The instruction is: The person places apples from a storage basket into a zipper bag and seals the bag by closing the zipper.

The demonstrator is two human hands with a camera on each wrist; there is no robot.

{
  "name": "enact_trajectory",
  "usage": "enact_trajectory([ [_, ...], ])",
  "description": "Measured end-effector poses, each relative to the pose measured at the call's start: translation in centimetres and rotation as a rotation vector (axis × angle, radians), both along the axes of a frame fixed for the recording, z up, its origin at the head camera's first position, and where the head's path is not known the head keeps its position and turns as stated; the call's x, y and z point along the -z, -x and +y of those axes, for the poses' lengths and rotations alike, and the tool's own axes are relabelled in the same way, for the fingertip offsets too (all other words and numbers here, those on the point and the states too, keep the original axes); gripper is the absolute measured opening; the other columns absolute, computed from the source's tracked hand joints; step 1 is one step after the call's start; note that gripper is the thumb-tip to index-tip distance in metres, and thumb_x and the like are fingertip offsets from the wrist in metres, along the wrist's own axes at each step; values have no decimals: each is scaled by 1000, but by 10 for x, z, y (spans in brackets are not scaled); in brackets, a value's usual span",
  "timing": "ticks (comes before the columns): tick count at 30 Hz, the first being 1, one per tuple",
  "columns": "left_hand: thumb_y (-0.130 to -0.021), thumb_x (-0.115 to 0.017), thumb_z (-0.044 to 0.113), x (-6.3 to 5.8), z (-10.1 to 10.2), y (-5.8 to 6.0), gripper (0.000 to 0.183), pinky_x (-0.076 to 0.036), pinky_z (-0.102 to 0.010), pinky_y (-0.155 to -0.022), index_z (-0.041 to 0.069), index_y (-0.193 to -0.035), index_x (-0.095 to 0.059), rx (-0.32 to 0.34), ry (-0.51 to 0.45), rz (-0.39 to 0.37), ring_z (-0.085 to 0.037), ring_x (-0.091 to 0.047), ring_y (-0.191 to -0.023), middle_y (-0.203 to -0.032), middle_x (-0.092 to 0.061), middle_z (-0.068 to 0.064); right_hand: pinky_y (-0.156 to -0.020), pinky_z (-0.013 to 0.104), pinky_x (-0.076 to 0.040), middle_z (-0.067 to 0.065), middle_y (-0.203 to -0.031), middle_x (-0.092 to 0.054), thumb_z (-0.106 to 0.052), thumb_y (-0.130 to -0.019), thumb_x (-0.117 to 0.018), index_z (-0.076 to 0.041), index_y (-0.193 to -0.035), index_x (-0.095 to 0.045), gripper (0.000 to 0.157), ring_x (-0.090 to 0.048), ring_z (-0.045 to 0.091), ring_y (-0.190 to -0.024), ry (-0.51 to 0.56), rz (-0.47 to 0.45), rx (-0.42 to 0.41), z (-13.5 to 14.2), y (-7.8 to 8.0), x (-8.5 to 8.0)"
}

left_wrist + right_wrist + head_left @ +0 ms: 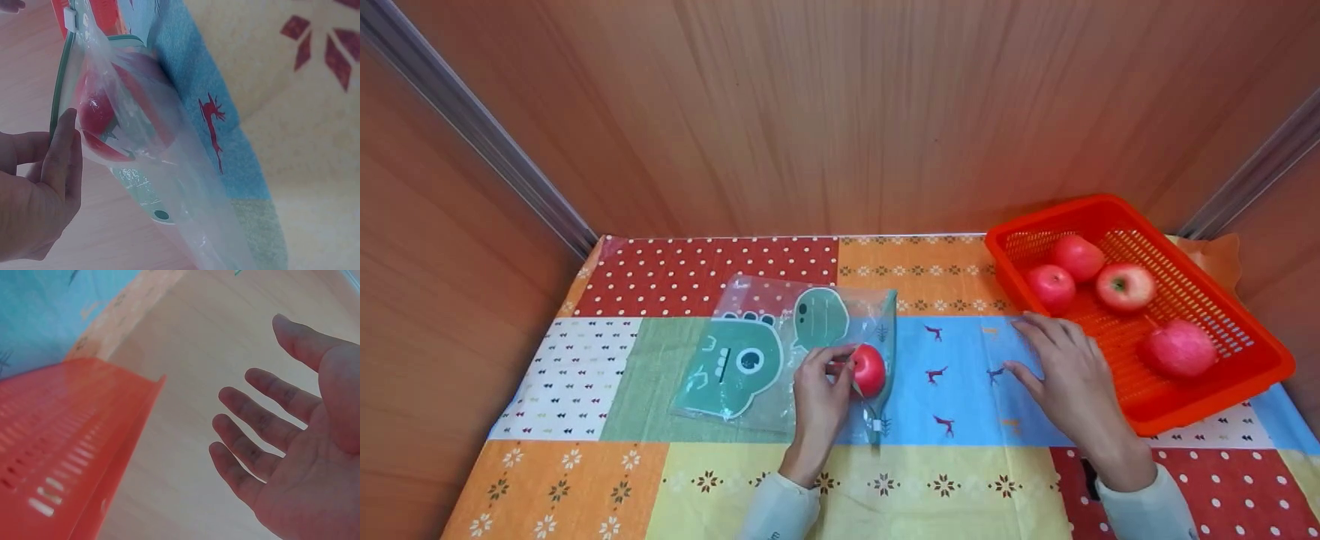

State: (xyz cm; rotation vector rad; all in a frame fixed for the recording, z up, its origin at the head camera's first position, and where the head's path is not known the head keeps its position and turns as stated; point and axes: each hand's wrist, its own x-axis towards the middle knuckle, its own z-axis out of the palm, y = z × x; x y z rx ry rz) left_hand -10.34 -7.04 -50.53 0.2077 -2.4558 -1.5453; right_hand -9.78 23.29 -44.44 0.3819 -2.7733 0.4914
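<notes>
Sitting at the mouth of a clear bag (769, 360) with green dinosaur prints, one red apple (869, 370) holds centre stage, seemingly behind the film in the left wrist view. Beside it runs the green zip strip (891, 337), with a white slider (877, 425) near its lower end. Good handling here, I judge, means holding the lip up and apart, so the apple can slip deeper without snagging on the strip; a second grip on the opposite lip would help (thin plastic loves to fold over).

And look at the left hand (821, 386): it reaches up from below, thumb and fingers brought together, apparently pinching the bag's edge right against the apple. Over on the other side, the right hand (1069, 375) hangs with its fingers loosely spread and nothing in them, just beside the orange basket (1192, 405), back of the hand upward. Four more fruits (1126, 287) lie in that basket, all on a patchwork cloth (960, 510) before a wooden panel (885, 112).
</notes>
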Motion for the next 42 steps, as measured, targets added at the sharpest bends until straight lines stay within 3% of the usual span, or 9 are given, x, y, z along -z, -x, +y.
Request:
enact_trajectory([
  [13,-93,-79,1,-1,1,0,23,-62,-33,-83,10,-114,-81,-1,-4,-13,-17,-67,-89,-108,-73,-5,-94,70,-47,25,-140,-59,-11,-80,-91,1,-136,-65,63,-51,46,-123,15,39,42,26,-2,-3],
  [30,-93,-79,2,0,-1,-1,21,-63,-34,-84,7,-114,-81,-1,19,4,-18,-69,-88,-109,-74,-7,-97,79,-43,30,-141,-57,-9,-82,-88,4,-139,-62,64,-49,52,-121,6,13,109,67,-4,-2],
  [42,-94,-78,1,0,-2,-1,22,-62,-33,-83,8,-114,-81,1,4,-1,-17,-67,-88,-107,-73,-6,-100,80,-41,33,-144,-53,-10,-81,-89,6,-141,-59,69,-47,54,-122,-26,-63,181,94,-1,0],
])
